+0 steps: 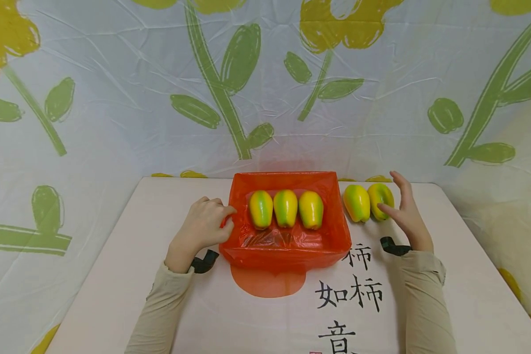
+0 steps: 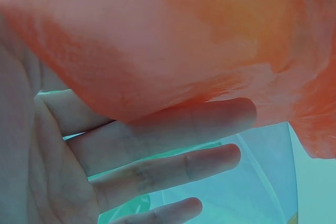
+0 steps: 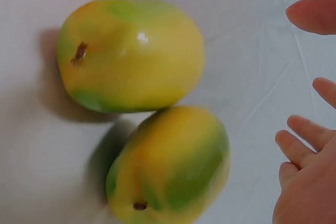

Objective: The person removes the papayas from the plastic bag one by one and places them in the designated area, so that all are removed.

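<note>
A translucent red plastic bag (image 1: 287, 256), spread into a box shape, stands open on the table. Three yellow-green mangoes (image 1: 285, 209) lie in a row inside it. At its left edge my left hand (image 1: 202, 223) pinches the plastic between thumb and index finger; in the left wrist view the thumb is hidden and the other fingers (image 2: 189, 162) extend along the outside. Two more mangoes, one on the left (image 3: 131, 56) and one on the right (image 3: 173, 166), lie side by side to the right of the bag. My right hand (image 1: 409, 216) is spread beside the right mango, holding nothing.
The pale table (image 1: 128, 275) bears black brush characters (image 1: 349, 293) and an orange printed shape (image 1: 269, 284) in front of the bag. A white cloth with printed flowers (image 1: 241, 59) hangs behind and at the sides. Each wrist carries a black strap.
</note>
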The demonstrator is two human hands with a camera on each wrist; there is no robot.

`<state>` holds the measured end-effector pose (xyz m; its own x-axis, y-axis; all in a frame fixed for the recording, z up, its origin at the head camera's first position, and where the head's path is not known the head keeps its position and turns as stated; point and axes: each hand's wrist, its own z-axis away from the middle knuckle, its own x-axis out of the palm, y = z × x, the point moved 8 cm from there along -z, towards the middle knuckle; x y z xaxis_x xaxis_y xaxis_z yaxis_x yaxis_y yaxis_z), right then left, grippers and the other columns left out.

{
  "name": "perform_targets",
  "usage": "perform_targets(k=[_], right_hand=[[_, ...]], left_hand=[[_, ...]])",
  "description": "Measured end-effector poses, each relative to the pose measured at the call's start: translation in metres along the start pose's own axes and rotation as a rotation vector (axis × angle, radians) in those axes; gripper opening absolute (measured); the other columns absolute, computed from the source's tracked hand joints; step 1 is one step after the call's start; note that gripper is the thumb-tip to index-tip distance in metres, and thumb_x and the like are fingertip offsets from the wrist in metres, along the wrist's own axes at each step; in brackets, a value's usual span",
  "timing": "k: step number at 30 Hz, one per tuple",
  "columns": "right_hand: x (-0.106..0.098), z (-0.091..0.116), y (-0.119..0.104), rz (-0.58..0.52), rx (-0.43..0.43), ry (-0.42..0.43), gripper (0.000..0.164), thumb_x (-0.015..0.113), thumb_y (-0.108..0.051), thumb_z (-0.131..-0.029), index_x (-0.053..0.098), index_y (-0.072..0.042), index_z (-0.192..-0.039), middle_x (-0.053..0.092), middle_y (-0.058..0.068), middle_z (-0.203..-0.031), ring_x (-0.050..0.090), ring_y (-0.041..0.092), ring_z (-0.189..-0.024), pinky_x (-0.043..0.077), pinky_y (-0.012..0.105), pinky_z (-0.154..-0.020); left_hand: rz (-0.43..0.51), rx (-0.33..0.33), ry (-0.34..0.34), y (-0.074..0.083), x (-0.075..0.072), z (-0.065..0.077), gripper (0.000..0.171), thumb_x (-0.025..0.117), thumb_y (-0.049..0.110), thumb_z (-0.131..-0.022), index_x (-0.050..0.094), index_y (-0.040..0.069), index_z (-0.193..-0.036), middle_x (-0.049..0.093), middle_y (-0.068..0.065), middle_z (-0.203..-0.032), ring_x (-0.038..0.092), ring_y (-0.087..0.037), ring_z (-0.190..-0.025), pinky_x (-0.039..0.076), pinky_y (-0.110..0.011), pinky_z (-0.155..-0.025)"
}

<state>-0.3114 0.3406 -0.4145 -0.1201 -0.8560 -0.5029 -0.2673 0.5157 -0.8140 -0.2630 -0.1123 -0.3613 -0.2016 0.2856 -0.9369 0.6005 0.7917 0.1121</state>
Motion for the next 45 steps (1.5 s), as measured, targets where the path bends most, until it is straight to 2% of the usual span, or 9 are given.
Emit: perform_targets(k=[7, 15, 22, 25, 37, 45], right_hand=[[0.004, -0.002, -0.024, 0.024, -0.059, 0.01, 0.092, 0.065, 0.002, -0.079, 0.016, -0.007, -0.157, 0.011, 0.021, -0.161, 0.009, 0.046, -0.146, -0.001, 0.069, -0.111], [0.01, 0.0, -0.059, 0.019, -0.126, 0.007, 0.085, 0.064, 0.006, -0.08, 0.022, 0.002, -0.153, 0.013, 0.025, -0.16, 0.009, 0.048, -0.145, 0.0, 0.068, -0.111], [0.013, -0.002, -0.067, 0.04, -0.171, 0.009, 0.083, 0.067, 0.004, -0.082, 0.027, -0.004, -0.154, 0.017, 0.018, -0.161, 0.014, 0.042, -0.146, 0.004, 0.067, -0.112], [0.015, -0.002, -0.072, 0.031, -0.185, 0.008, 0.08, 0.066, 0.004, -0.084, 0.027, -0.002, -0.153, 0.019, 0.02, -0.16, 0.015, 0.042, -0.146, 0.004, 0.068, -0.112], [0.027, 0.005, -0.114, 0.034, -0.221, -0.024, 0.072, 0.063, 0.007, -0.086, 0.033, -0.001, -0.151, 0.031, 0.021, -0.155, 0.024, 0.042, -0.143, 0.013, 0.068, -0.111], [0.031, 0.012, -0.137, 0.024, -0.242, -0.045, 0.063, 0.064, 0.005, -0.089, 0.044, -0.009, -0.148, 0.045, 0.012, -0.149, 0.038, 0.026, -0.136, 0.022, 0.057, -0.114]], left_hand=[[-0.007, 0.002, 0.0, 0.001, -0.001, 0.0, 0.023, 0.057, 0.013, -0.077, 0.077, 0.01, -0.09, 0.058, 0.001, -0.064, 0.052, -0.019, -0.062, 0.042, -0.034, -0.063], [-0.006, 0.012, -0.001, 0.004, -0.002, -0.001, 0.022, 0.058, 0.013, -0.077, 0.076, 0.009, -0.089, 0.059, 0.0, -0.065, 0.053, -0.019, -0.062, 0.042, -0.034, -0.063], [-0.013, 0.015, 0.007, 0.005, -0.002, 0.0, 0.022, 0.058, 0.013, -0.077, 0.076, 0.009, -0.087, 0.058, 0.0, -0.064, 0.051, -0.018, -0.06, 0.041, -0.034, -0.062], [-0.02, 0.019, 0.02, 0.006, -0.003, 0.0, 0.02, 0.058, 0.014, -0.076, 0.076, 0.01, -0.085, 0.057, 0.0, -0.063, 0.051, -0.018, -0.059, 0.04, -0.033, -0.061], [-0.024, 0.031, 0.03, 0.008, -0.004, 0.0, 0.016, 0.058, 0.013, -0.076, 0.074, 0.011, -0.081, 0.052, 0.001, -0.059, 0.049, -0.018, -0.057, 0.04, -0.033, -0.06], [-0.025, 0.038, 0.032, 0.007, -0.003, 0.0, 0.017, 0.058, 0.012, -0.076, 0.074, 0.01, -0.082, 0.05, 0.002, -0.058, 0.047, -0.017, -0.055, 0.04, -0.034, -0.06]])
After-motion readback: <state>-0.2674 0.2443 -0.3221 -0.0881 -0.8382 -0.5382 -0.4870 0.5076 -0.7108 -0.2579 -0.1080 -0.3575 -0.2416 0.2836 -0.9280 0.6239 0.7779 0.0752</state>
